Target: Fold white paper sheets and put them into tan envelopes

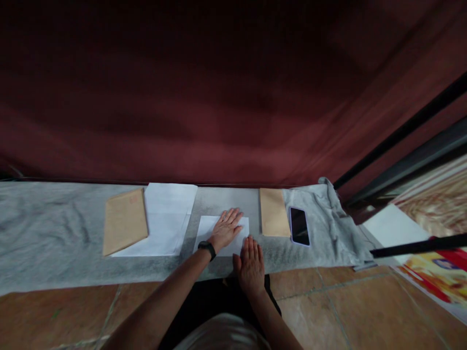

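A white sheet of paper [206,228] lies on the grey cloth in front of me. My left hand [226,228], with a dark band on its wrist, rests flat on that sheet, fingers spread. Beside the sheet's lower right corner is my right hand [251,265], its fingers stretched out and pointing forward; nothing is seen in it. To the left, larger white sheets [168,218] lie partly under a stack of brown envelopes [126,223]. Another brown envelope or stack [274,212] lies to the right, next to a phone [299,226] with a dark screen.
The grey cloth [47,233] covers a long narrow surface against a dark red panel [219,160]. At the right are black bars [419,245], a white board and a colourful printed package [438,274]. Brown floor tiles [346,301] show below.
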